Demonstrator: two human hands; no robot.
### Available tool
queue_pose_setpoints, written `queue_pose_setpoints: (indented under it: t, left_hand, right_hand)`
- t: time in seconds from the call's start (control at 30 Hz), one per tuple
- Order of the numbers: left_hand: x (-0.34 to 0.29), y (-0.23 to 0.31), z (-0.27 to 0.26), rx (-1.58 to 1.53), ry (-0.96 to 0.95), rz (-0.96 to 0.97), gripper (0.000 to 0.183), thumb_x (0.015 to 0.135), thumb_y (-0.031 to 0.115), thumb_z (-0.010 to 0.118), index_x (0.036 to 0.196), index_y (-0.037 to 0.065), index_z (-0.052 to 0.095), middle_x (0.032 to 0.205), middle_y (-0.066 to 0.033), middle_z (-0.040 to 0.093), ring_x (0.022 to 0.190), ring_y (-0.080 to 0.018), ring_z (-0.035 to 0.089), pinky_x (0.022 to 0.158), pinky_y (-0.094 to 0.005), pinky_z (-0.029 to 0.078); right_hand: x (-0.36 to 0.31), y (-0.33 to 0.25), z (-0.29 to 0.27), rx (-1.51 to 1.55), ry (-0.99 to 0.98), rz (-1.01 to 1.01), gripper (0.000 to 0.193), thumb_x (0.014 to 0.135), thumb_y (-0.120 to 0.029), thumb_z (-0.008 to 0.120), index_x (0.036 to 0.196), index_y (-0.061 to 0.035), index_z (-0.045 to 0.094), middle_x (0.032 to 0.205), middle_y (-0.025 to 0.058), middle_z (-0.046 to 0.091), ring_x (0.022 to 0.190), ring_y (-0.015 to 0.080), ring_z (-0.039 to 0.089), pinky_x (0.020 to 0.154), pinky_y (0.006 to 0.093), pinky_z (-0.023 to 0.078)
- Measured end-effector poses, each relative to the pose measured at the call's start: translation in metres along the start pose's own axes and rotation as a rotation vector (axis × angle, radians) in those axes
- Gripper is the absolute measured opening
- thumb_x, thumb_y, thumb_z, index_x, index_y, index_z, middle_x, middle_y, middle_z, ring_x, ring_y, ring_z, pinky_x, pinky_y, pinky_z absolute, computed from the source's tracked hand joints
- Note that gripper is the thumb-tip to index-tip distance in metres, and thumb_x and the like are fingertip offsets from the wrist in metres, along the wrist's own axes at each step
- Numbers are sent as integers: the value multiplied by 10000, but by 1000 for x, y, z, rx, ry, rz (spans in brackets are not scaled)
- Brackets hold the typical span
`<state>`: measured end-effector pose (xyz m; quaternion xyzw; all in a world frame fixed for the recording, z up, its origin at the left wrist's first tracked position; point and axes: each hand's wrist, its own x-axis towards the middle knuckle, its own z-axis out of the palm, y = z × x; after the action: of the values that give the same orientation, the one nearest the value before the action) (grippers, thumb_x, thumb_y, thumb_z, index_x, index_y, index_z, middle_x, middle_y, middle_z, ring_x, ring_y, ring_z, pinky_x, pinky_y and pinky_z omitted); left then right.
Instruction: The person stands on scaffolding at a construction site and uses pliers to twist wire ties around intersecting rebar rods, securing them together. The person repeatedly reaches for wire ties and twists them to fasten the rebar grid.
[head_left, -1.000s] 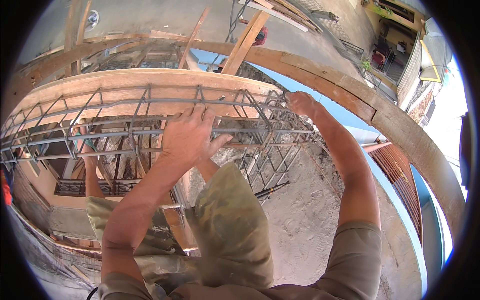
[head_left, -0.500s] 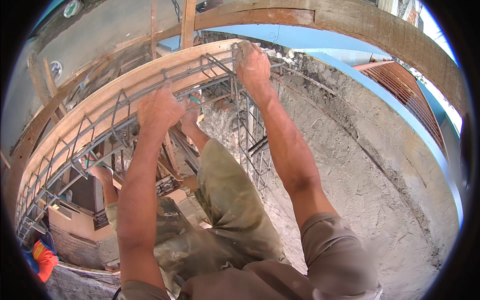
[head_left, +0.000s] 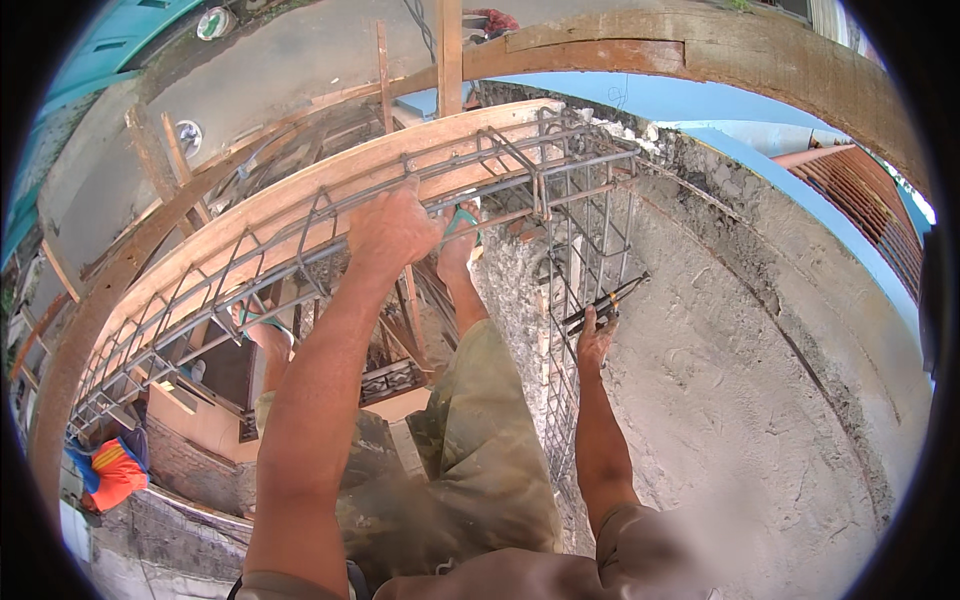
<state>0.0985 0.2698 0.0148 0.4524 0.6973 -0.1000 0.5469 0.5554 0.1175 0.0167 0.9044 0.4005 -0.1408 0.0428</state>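
Note:
My left hand (head_left: 393, 228) is closed over the top bar of a long rebar cage (head_left: 318, 213), which lies along the inside of a wooden formwork board (head_left: 240, 220). Lower and to the right, my right hand (head_left: 596, 340) has its fingers on a pair of dark-handled pincers (head_left: 606, 302) with a yellowish part. The pincers lean slantwise against the upright rebar column (head_left: 562, 370); their far tip is too thin to make out. At the corner the column meets the horizontal cage.
A thick timber beam (head_left: 720, 65) arches across the top. Rough cement wall (head_left: 720, 370) fills the right side. My sandalled feet (head_left: 460, 245) stand apart at the cage, high over loose timber. An orange and blue cloth (head_left: 115, 470) hangs at lower left.
My right hand has let go of the cage's corner end and come down to the pincers at the column. My left hand keeps its grip. The whole view has shifted to the left.

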Motion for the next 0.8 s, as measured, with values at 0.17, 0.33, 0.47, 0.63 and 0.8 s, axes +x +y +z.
queue_pose_setpoints:
  t: [0.17,0.33,0.47,0.63,0.8]
  left_hand:
    - [-5,2,-4,-5,-13,12,662,834,516,606,1303,58,519,1083,-169,679,1047,-299,643,890,-410,509]
    - [-2,-1,-2,-64,-35,-4,704,769,425,657,1359,80,487,1165,-195,643,1091,-331,615,933,-414,491]
    - [0,-2,-5,-77,-100,-12,662,824,467,613,1344,76,493,1160,-191,646,1112,-325,605,942,-414,484]
    - [-1,-12,1,-95,-39,28,603,870,459,573,1328,72,505,1122,-178,663,1090,-316,619,930,-401,487]
    - [-10,-8,-4,-161,-2,30,529,836,396,620,1237,55,574,1113,-165,671,1081,-303,627,932,-383,481]
  right_hand:
    - [32,-12,0,-171,-141,148,719,800,-469,604,1197,120,491,1059,324,599,1013,443,583,887,475,445]
    - [22,0,-9,-382,-39,-60,557,829,-363,542,1078,135,553,1025,359,605,971,468,597,849,518,448]
    - [-8,20,-41,-275,-14,-172,355,847,-213,530,1011,101,558,890,268,635,838,402,630,805,481,492]
    - [-89,-121,-118,140,-494,-56,178,788,-33,512,955,28,524,746,113,545,587,253,583,569,396,480]
    - [-78,-259,-163,-520,-378,-939,269,728,5,576,995,-27,566,928,164,601,850,349,606,696,413,488]
